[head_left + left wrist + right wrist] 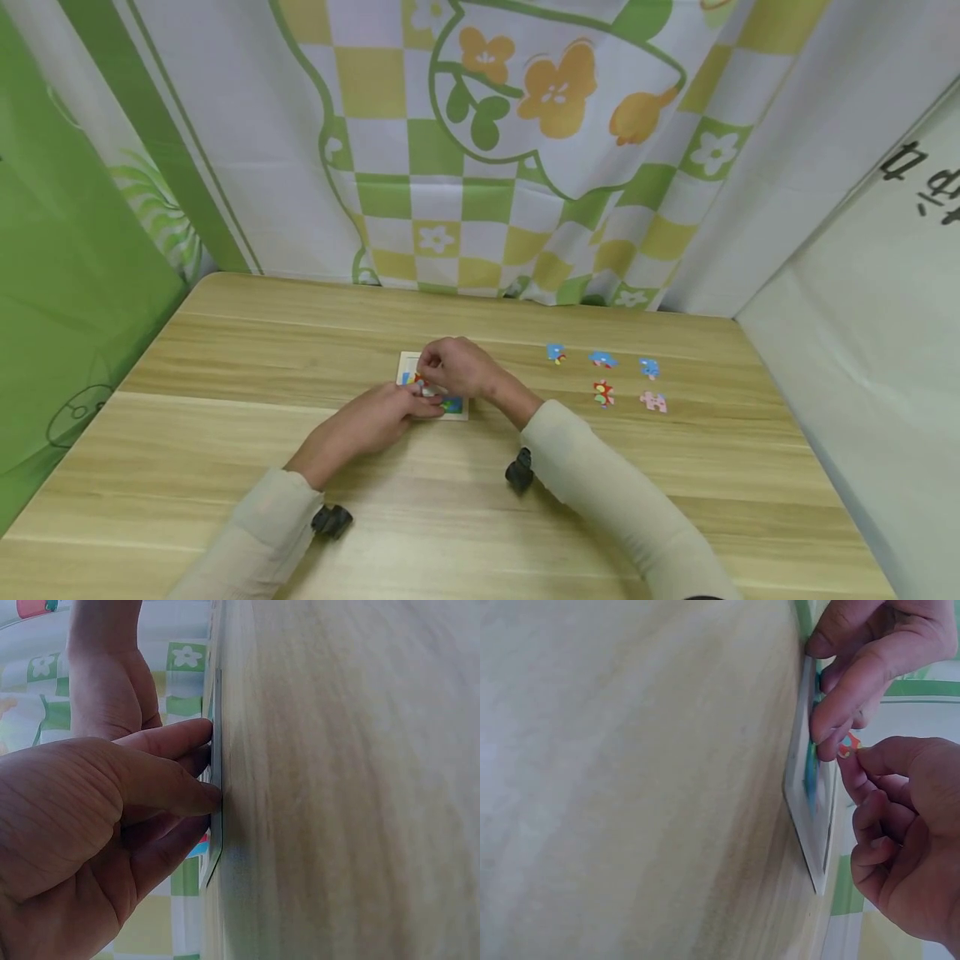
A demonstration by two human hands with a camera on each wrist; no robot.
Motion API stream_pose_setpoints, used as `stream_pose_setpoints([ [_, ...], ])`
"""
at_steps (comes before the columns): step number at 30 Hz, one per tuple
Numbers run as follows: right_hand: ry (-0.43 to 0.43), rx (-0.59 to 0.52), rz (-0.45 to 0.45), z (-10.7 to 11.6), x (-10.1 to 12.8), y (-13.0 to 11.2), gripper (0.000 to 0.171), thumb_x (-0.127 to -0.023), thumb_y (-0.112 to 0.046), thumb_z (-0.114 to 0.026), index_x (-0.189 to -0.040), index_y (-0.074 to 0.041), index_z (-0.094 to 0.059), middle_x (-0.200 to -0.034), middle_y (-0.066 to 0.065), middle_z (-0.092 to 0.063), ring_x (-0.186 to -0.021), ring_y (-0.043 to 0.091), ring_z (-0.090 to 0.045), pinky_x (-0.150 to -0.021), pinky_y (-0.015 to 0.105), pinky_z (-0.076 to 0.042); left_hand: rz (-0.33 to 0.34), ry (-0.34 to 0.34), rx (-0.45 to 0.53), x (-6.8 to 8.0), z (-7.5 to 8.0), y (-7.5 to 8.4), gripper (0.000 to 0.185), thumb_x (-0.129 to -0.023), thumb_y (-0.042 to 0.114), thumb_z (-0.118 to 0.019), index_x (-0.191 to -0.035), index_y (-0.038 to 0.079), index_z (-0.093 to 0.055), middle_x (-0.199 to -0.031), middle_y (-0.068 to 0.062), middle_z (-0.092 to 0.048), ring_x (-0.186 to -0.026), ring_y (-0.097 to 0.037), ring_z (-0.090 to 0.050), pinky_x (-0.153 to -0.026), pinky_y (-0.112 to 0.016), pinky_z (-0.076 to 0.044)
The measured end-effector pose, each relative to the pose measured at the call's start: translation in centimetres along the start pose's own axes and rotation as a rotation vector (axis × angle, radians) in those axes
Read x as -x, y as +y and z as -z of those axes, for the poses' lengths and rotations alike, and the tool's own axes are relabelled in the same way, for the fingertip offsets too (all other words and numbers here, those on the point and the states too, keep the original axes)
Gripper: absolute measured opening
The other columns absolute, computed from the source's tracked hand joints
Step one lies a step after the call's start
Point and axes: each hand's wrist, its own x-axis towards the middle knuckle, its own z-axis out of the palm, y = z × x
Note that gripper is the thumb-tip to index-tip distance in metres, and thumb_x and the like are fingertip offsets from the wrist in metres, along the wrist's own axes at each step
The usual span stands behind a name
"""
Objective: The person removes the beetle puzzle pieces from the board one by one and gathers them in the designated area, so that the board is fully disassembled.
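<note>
Nearest, the left hand (372,419) presses straight fingertips (206,796) on the puzzle board (454,407) at table (225,375) centre. At its 1 o'clock, the right hand (459,367) pinches a red piece (847,745) over the board. Loose pieces (603,392) lie at 3 o'clock.

A: How many loose puzzle pieces lie on the desk (225,367)?

B: Five, off to the right: three blue ones, at (556,352), (602,359) and (649,367), one red multicoloured piece (603,392), and one pink piece (653,402).

A: And puzzle boards?

B: One puzzle board (409,362), under the hands. One more small red piece (847,745) is pinched above it.

A: Hands?

B: Two: left hand (375,421), right hand (457,367). Also two black wrist cameras, (332,520) and (519,471).
</note>
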Motion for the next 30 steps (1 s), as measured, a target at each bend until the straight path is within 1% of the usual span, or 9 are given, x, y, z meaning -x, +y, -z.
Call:
stream_pose_setpoints([
  [4,0.008,0.013,-0.006,0.0,0.1,0.0,0.015,-0.101,-0.014,-0.062,-0.096,-0.014,-0.076,-0.089,-0.005,-0.075,-0.076,0.006,-0.063,-0.075,0.026,-0.052,0.024,-0.015,0.011,0.1,0.1,0.0,0.038,-0.093,-0.011,-0.064,-0.120,0.012,-0.080,-0.126,-0.005,-0.073,-0.111,-0.025,-0.071,-0.086,-0.036,-0.060],
  [9,0.039,0.019,-0.034,0.2,0.1,0.1,0.015,-0.099,-0.011,-0.063,-0.097,-0.011,-0.077,-0.092,-0.001,-0.077,-0.078,0.008,-0.065,-0.073,0.025,-0.052,0.045,-0.032,0.026,0.0,0.2,0.1,0.040,-0.093,-0.012,-0.064,-0.121,0.012,-0.080,-0.129,-0.005,-0.072,-0.114,-0.027,-0.070,-0.087,-0.036,-0.060],
  [13,0.043,0.015,-0.054,0.5,0.2,0.3,0.015,-0.100,-0.013,-0.063,-0.099,-0.010,-0.078,-0.095,0.000,-0.077,-0.085,0.009,-0.067,-0.077,0.025,-0.054,0.070,-0.051,0.028,0.0,0.3,0.2,0.043,-0.092,-0.014,-0.063,-0.123,0.012,-0.079,-0.130,-0.005,-0.071,-0.115,-0.029,-0.070,-0.086,-0.037,-0.060],
  [17,0.051,0.007,-0.060,0.8,0.6,0.6,0.015,-0.100,-0.013,-0.063,-0.099,-0.010,-0.078,-0.094,-0.001,-0.076,-0.088,0.011,-0.068,-0.080,0.028,-0.055,0.072,-0.048,0.031,0.0,0.4,0.3,0.044,-0.091,-0.014,-0.063,-0.123,0.012,-0.078,-0.130,-0.004,-0.072,-0.118,-0.029,-0.068,-0.091,-0.040,-0.059],
  [20,0.057,-0.003,-0.060,1.2,1.0,1.1,0.015,-0.100,-0.013,-0.063,-0.098,-0.010,-0.078,-0.092,-0.002,-0.076,-0.089,0.011,-0.068,-0.082,0.030,-0.055,0.081,-0.056,0.038,-0.1,0.4,0.3,0.043,-0.093,-0.013,-0.063,-0.124,0.012,-0.078,-0.131,-0.004,-0.071,-0.121,-0.029,-0.067,-0.096,-0.042,-0.057],
  [24,0.060,-0.002,-0.071,1.8,1.7,1.8,0.015,-0.100,-0.013,-0.064,-0.097,-0.009,-0.078,-0.091,-0.001,-0.075,-0.087,0.011,-0.067,-0.082,0.030,-0.055,0.102,-0.072,0.033,-0.1,0.4,0.3,0.041,-0.094,-0.011,-0.064,-0.126,0.012,-0.077,-0.132,-0.005,-0.071,-0.114,-0.032,-0.069,-0.093,-0.042,-0.058],
  [27,0.066,0.012,-0.085,2.2,2.3,2.2,0.015,-0.100,-0.014,-0.064,-0.097,-0.009,-0.078,-0.090,-0.001,-0.074,-0.085,0.011,-0.066,-0.080,0.030,-0.054,0.102,-0.068,0.026,-0.1,0.4,0.2,0.040,-0.095,-0.010,-0.065,-0.125,0.012,-0.077,-0.128,-0.006,-0.072,-0.103,-0.031,-0.071,-0.086,-0.038,-0.059],
  [30,0.074,0.020,-0.097,2.6,2.9,2.7,0.015,-0.101,-0.015,-0.064,-0.097,-0.009,-0.077,-0.090,-0.001,-0.074,-0.084,0.011,-0.065,-0.079,0.030,-0.053,0.108,-0.064,0.031,0.0,0.4,0.3,0.039,-0.095,-0.009,-0.065,-0.126,0.012,-0.077,-0.125,-0.006,-0.072,-0.100,-0.029,-0.071,-0.084,-0.035,-0.059],
])
